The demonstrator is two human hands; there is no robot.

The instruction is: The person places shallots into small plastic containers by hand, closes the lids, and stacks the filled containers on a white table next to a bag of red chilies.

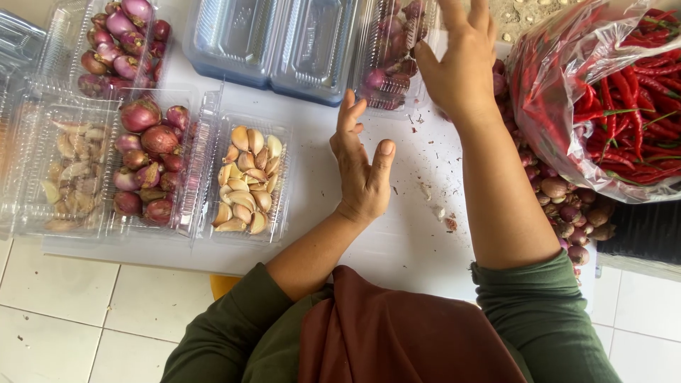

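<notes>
While both hands hang empty over the white table point(418, 241), the right hand point(460, 60) stretches out flat, fingers spread, toward a clear plastic clamshell of shallots point(389, 67) lying just beyond and a little left of its fingertips; it grips nothing, and I cannot tell whether it touches the box. The left hand point(362, 170) is open too, palm turned inward, holding nothing, with a clamshell of peeled garlic cloves point(245, 181) just to its left. That shallot box looks light and thin-walled, likely to flex and crackle if squeezed, so taking it by the rim or under the base seems wiser than pinching the lid. Its bulbs show purple-red and glossy through ribbed, see-through plastic. Right of the outstretched wrist, loose shallots point(571, 213) lie heaped beside a plastic bag of red chillies point(603, 92). Beyond the left hand's fingertips sit stacked empty clamshells point(273, 42).
</notes>
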